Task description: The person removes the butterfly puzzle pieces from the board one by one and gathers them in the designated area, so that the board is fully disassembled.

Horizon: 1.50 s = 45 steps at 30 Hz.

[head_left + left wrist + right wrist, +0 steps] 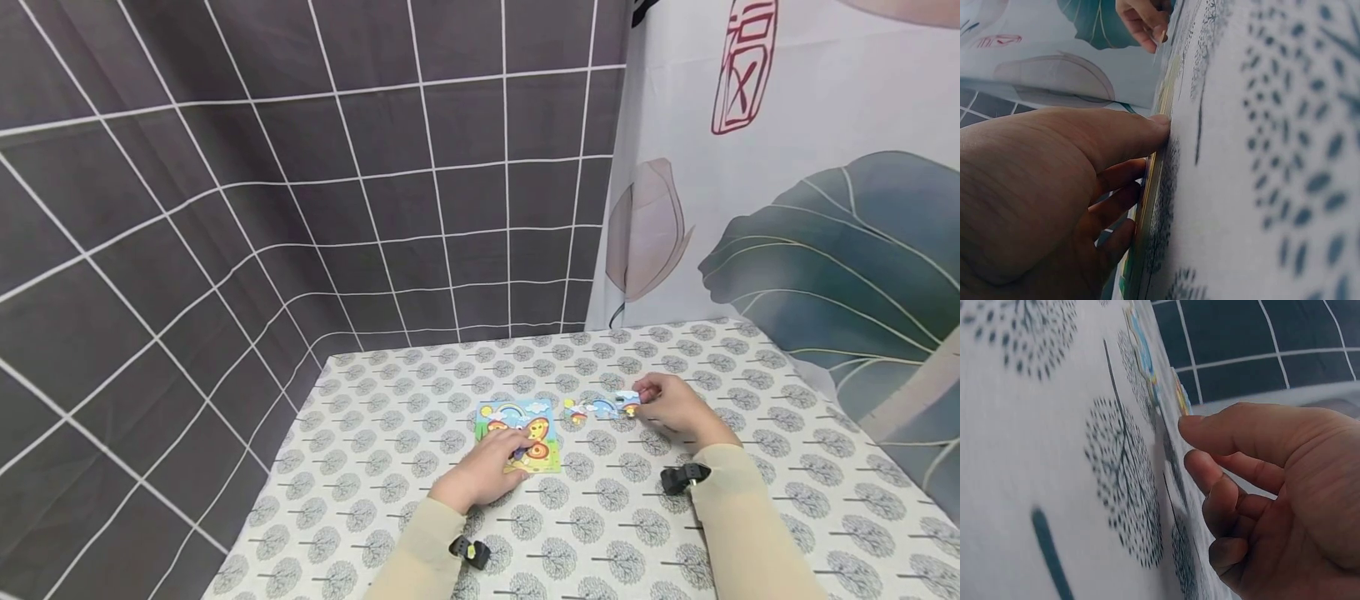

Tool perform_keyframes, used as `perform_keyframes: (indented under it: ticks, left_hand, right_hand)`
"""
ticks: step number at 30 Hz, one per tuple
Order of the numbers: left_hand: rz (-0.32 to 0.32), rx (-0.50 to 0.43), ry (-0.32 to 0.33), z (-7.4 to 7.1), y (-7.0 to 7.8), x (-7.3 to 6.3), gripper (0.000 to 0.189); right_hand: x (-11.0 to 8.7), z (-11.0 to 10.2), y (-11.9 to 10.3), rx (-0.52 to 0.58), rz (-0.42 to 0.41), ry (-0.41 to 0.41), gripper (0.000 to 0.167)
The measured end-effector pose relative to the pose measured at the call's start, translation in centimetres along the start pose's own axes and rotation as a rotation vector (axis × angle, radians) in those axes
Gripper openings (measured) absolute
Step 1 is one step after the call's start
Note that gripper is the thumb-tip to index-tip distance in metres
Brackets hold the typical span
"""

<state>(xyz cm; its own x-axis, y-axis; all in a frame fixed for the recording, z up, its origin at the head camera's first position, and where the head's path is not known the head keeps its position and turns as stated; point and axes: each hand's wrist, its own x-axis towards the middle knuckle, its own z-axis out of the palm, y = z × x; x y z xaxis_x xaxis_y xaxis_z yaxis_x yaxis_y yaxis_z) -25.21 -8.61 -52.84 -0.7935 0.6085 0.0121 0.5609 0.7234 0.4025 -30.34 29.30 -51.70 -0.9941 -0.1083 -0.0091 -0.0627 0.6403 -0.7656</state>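
Observation:
A square jigsaw puzzle (553, 459) with a butterfly, sun and rainbow picture lies flat on the table in the head view. My left hand (491, 463) rests over its lower left part, fingers on the picture. In the left wrist view the left thumb (1129, 134) touches the board's near edge. To the right, my right hand (672, 407) pinches a small puzzle piece (627, 398) with white and blue on it. In the right wrist view this piece (1180, 394) shows beyond the thumb, its far side hidden by the fingers.
Between the puzzle and my right hand lie loose pieces: one with a sun (576, 410) and one with a rainbow (602, 408). A tree-print cloth (592, 533) covers the table. Behind stand a dark grid curtain (390, 208) and a white leaf-print curtain (675, 100).

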Motion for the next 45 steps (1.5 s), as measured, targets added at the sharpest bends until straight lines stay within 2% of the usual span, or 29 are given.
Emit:
perform_keyframes:
  ticks: [15,27,45]
  left_hand:
    - [-0.009,-0.026,-0.002,0.1,-0.3,0.0,0.053]
    - [0.006,0.033,-0.003,0.3,-0.3,-0.1,0.053]
    - [-0.001,-0.005,0.017,0.1,0.0,-0.3,0.053]
  right_hand:
    - [-0.3,-1.3,1.9,-0.019,0.024,-0.005,0.046]
    - [-0.2,-1.2,1.9,-0.036,0.04,-0.022,0.043]
    - [-0.3,-1.3,2.1,-0.045,0.059,-0.023,0.046]
